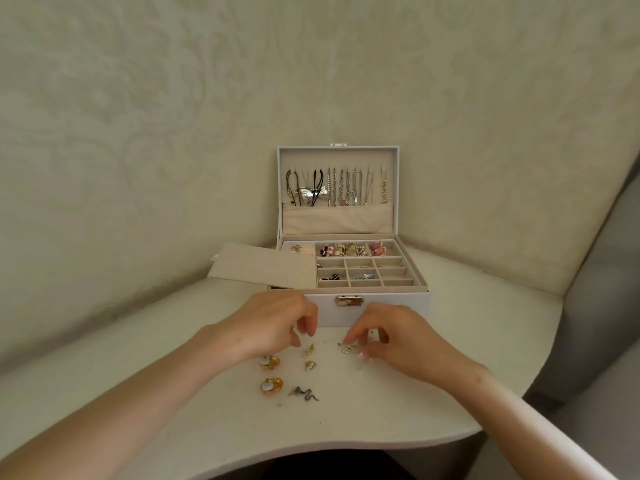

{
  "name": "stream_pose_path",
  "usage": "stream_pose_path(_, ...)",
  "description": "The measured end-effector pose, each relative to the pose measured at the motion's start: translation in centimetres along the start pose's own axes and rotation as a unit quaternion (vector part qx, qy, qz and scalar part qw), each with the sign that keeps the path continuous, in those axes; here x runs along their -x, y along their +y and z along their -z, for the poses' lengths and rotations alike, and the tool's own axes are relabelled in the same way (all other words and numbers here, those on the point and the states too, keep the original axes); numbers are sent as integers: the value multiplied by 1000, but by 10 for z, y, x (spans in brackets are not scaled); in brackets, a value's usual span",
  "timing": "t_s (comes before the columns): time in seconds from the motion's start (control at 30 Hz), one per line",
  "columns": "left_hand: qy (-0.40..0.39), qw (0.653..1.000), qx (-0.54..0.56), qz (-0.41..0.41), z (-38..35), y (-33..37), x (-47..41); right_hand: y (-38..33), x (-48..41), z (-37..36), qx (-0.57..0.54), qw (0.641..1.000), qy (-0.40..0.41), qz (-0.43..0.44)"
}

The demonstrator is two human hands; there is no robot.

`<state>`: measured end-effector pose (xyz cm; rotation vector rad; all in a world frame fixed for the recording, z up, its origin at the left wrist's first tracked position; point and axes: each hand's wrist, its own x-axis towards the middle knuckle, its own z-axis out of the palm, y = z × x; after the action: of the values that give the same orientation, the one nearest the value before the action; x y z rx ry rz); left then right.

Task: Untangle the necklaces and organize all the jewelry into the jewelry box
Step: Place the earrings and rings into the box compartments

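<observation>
Hands: left hand [277, 320], fingers curled above a small gold piece [309, 349], grip cannot be told; right hand [398, 337] pinching a sparkly piece [345, 348] on the surface [478, 317]. Jewelry box [391, 308] open just behind; necklaces [346, 185] hung in its lid. Step, judged: sorting loose earrings. Next: carry the pinched piece to a free compartment.

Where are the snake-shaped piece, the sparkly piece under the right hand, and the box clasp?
snake-shaped piece [304, 394]: head view, middle of its wavy dark body.
sparkly piece [344, 348]: head view, its round beaded part below the fingertips.
box clasp [349, 301]: head view, centre of the metal plate.
</observation>
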<state>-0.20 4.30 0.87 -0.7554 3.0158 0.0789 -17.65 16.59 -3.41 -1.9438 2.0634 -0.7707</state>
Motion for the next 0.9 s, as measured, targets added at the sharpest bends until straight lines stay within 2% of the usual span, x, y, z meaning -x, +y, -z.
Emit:
stream_pose_path(0.13, 14, 999, -14, 31, 2, -13, 4, -19, -8, -25, 1, 995, 43, 85)
stream_pose_path(0.2, 5, 999, 3, 48, 5, -14, 6, -23, -16, -37, 26, 990, 32, 136)
stream_pose_path(0.27, -17, 998, 8, 59, 4, -13, 8, -23, -25, -41, 36, 988, 14, 150)
stream_pose_path(0.47, -61, 996, 57, 43, -8, -9, 12, -19, -29, -38, 4, 993, 23, 117)
stream_pose_path(0.7, -27, 995, 97, 14, -19, 1, 6, -14, -15, -9, -128, 989, 58, 34)
stream_pose_path(0.9, -25, 995, 99, -14, -24, 7, 2, -3, 4, 25, -153, 982, 110, 22)
